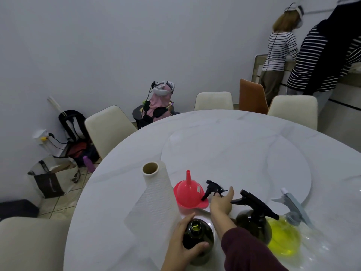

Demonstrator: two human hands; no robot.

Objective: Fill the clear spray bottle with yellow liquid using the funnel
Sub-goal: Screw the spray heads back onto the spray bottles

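Down at the near edge of the tabletop (254, 133), left hand (183, 244) gripped an open dark green bottle (198, 238), thumb and fingers curled round its shoulder, neck uncapped, yellow-green liquid visible inside. Right hand (221, 203) reached forward past it, dark red sleeve (248, 249) on the forearm, fingers fairly straight; fingertips were at a loose black spray head (213, 189) lying on the table, but whether they pinched it couldn't be told. Pink funnel (188, 194) sat upside down, spout up, just left of that spray head, touching or nearly so. Tall white paper towel roll (156, 198) stood left of the funnel, close to the left hand. Right of the right forearm stood a second dark bottle (254, 222) with black trigger head on. Further right, near the table's right edge, the clear spray bottle (283, 237) held yellow liquid, grey trigger fitted. Cream chairs (109, 128) ringed the far edge.
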